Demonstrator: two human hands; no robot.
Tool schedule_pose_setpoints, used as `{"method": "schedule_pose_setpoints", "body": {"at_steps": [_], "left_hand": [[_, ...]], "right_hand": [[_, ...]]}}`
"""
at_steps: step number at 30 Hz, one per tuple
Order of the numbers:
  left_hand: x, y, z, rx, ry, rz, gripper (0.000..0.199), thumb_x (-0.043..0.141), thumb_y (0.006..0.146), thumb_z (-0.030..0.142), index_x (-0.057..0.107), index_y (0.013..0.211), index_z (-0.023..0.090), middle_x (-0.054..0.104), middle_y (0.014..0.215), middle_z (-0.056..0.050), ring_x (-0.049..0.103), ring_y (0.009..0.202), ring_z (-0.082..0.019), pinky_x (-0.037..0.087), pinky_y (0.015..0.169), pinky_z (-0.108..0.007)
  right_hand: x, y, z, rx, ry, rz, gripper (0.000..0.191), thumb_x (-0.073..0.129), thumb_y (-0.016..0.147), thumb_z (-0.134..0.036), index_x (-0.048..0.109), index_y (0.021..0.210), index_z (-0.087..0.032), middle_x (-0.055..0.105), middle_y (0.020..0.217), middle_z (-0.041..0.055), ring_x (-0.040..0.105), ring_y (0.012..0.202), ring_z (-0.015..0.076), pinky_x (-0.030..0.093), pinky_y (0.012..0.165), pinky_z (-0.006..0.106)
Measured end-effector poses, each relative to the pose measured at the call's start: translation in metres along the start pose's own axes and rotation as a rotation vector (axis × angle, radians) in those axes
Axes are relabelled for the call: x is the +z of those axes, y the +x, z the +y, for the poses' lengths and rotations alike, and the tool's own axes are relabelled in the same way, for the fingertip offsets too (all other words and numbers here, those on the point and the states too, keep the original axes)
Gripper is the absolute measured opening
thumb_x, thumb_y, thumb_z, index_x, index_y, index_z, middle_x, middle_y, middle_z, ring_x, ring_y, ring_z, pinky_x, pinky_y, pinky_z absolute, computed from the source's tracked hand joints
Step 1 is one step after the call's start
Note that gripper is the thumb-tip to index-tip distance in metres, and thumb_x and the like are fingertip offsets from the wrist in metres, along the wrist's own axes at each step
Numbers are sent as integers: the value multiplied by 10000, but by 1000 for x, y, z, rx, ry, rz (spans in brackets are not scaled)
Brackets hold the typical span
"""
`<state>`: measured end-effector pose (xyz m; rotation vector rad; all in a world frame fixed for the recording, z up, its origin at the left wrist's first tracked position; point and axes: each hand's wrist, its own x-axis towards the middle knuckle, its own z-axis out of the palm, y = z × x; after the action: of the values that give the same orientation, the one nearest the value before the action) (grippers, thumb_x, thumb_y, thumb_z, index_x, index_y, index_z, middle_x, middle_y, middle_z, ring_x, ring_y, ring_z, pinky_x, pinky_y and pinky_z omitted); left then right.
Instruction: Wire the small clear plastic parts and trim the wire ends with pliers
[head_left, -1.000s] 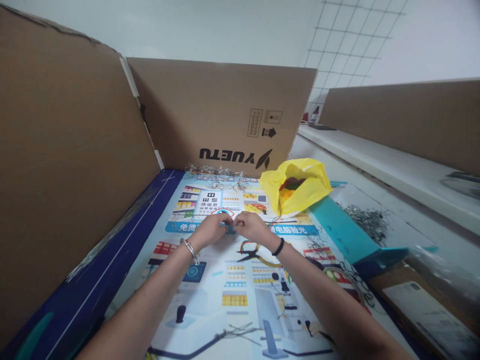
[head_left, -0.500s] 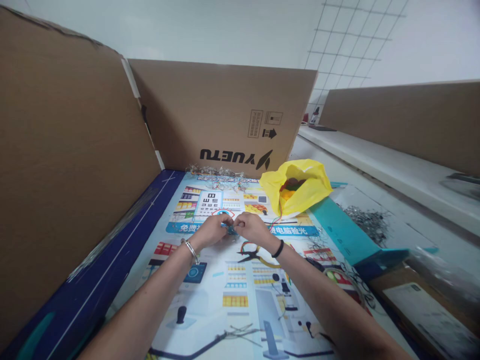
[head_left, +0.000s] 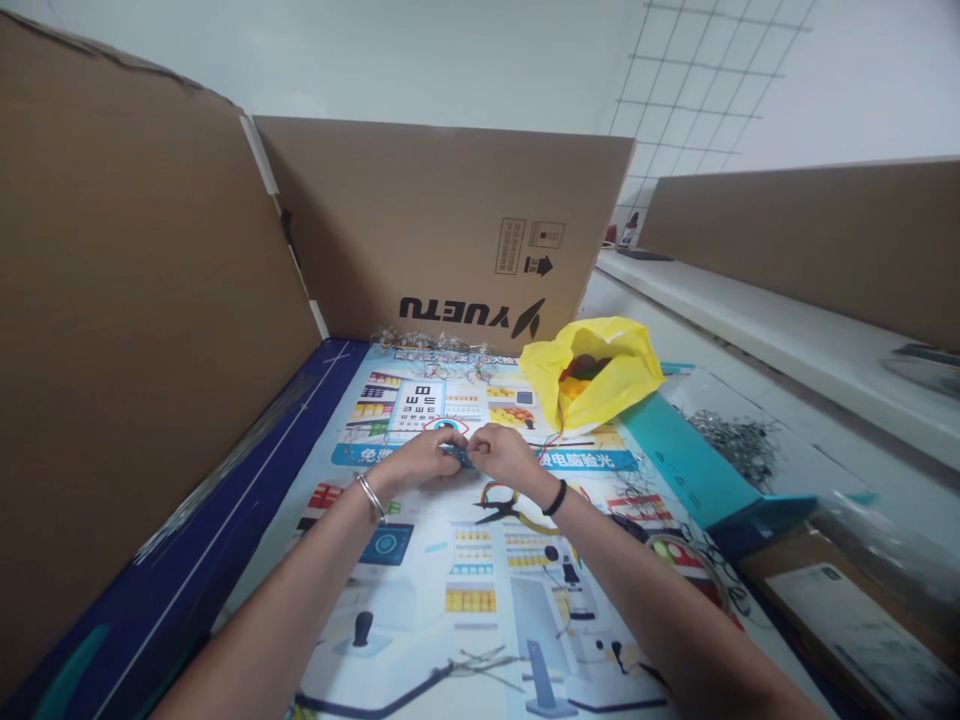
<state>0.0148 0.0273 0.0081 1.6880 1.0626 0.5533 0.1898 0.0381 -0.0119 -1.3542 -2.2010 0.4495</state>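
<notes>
My left hand (head_left: 429, 455) and my right hand (head_left: 504, 455) meet over the printed sheet (head_left: 420, 620), fingertips nearly touching. The fingers of both are pinched around something small and bluish between them, too small to make out. A silver bangle circles the left wrist and a black band the right. Just below my right hand lie pliers (head_left: 506, 508) with dark jaws and yellow handles, partly behind the right wrist. Beyond that hand rests an open yellow bag (head_left: 630, 375) with dark and orange items inside; thin coloured wires trail out of it.
Cardboard panels (head_left: 442, 220) stand at the back and left. A tangle of thin wires (head_left: 435, 345) lies along the back edge. At right are a heap of metallic bits (head_left: 735, 447), a teal box flap (head_left: 682, 460) and a brown package (head_left: 840, 600). Wire strands (head_left: 480, 662) lie in front.
My left wrist and forearm have shifted slightly left, the bangle with them. Both hands' fingers stay together at nearly the same spot.
</notes>
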Motion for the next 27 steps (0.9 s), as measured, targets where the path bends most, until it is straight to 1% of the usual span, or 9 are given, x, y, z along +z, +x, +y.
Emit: {"method": "schedule_pose_setpoints", "body": {"at_steps": [2,3,7,13,16,19,24,27], "left_hand": [[0,-1,-1,42,58,-25,368,492,620,118,568,975,176,574,649,30,501,519,-89,350,449,-179],[0,-2,-2,59,92,-15,379,494,614,116,563,982,175,574,652,32,490,517,-86,331,443,-175],[5,0,-4,104,252,105,362,475,597,95,576,937,169,560,622,42,482,524,-86,322,471,-178],[10,4,-4,134,419,244,225,502,639,131,605,830,188,557,601,44,505,547,-102,346,527,-196],[11,6,-5,156,470,282,168,534,665,171,615,810,193,558,601,38,515,562,-112,353,542,-203],[13,7,-8,182,490,313,155,533,686,179,620,814,193,559,606,33,518,565,-112,357,549,-205],[15,9,-12,262,555,374,226,488,677,97,619,834,194,565,623,25,520,581,-112,357,558,-204],[16,9,-14,291,578,396,252,482,672,83,615,855,195,571,639,21,525,593,-116,359,554,-204]], "right_hand": [[0,0,-1,0,7,1,113,551,647,-161,648,686,-202,602,703,6,526,638,123,358,598,216],[-1,-1,-1,-1,11,2,115,548,648,-158,648,685,-201,600,701,5,525,641,123,358,600,216],[-1,-2,-2,-10,30,6,120,540,648,-149,646,678,-199,593,696,3,520,644,119,360,605,210],[1,-3,-2,-6,58,22,118,534,646,-145,638,665,-197,585,668,-7,517,628,114,360,602,208],[1,-3,-1,-3,72,29,109,536,638,-145,633,646,-195,572,634,-12,508,609,113,354,580,207],[1,-2,0,0,86,43,102,542,635,-147,632,644,-194,564,624,-15,498,598,112,346,569,208],[2,-1,2,1,110,75,89,549,631,-147,620,659,-193,527,583,-33,470,566,103,330,552,207],[4,-1,3,15,124,90,70,551,635,-157,607,658,-191,496,550,-44,455,541,98,311,527,205]]}}
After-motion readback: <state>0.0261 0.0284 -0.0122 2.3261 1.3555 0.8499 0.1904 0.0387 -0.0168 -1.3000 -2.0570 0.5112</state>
